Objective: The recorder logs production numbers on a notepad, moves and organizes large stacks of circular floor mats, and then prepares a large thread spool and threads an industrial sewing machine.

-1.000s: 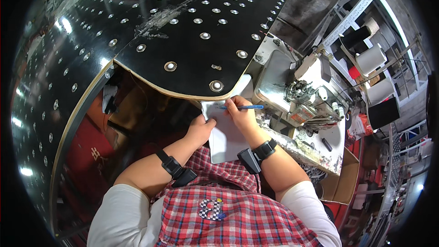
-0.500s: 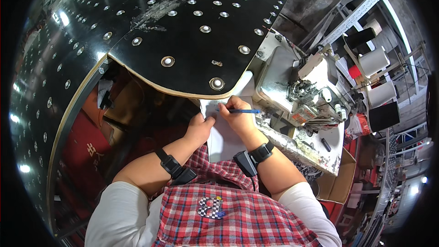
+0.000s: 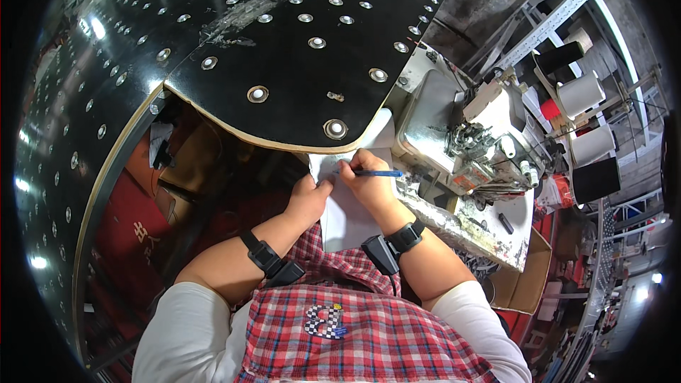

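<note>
My right hand (image 3: pixel 369 183) grips a blue pen (image 3: pixel 379 173), its tip resting on a white sheet of paper (image 3: pixel 345 214) that lies near my chest. My left hand (image 3: pixel 309 197) presses its fingertips on the left edge of that sheet, thumb up by the pen tip. Both wrists wear black bands. The sheet's upper part slips under the rim of a big black table top (image 3: pixel 284 57) studded with round metal inserts.
A white overlock sewing machine (image 3: pixel 475 135) stands right of the paper on a stained white table (image 3: pixel 489 230). Thread cones (image 3: pixel 578 92) sit on a rack at far right. A cardboard box (image 3: pixel 528 280) lies below the table. Red and brown material (image 3: pixel 142 206) fills the space at left.
My hands and the paper have stayed together, with the pen tip shifting slightly left on the sheet. The view has tilted a little toward the sewing machine.
</note>
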The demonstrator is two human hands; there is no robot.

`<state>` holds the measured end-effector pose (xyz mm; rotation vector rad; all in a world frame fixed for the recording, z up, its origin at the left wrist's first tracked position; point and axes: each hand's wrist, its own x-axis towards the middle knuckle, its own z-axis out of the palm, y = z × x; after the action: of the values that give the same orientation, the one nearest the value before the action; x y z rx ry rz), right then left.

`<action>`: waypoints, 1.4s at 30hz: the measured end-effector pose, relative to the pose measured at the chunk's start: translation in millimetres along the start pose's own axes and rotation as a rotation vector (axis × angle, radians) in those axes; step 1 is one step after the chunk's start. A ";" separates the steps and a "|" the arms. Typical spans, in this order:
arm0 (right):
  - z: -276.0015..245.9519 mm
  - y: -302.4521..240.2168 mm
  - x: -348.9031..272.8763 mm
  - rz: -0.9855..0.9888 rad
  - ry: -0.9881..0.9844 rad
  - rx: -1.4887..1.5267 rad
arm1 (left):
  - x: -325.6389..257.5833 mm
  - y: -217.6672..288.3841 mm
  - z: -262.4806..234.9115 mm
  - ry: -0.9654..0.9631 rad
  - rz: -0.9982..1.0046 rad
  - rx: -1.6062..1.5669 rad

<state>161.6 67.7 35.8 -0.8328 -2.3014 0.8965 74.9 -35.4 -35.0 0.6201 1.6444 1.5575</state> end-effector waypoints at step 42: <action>2.0 5.2 1.1 -0.028 0.039 -0.024 | 2.8 -3.2 -1.1 -0.004 0.008 0.007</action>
<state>161.5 70.7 31.0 -0.8198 -2.2885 0.8347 72.9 -34.2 -38.8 0.6337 1.6471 1.5552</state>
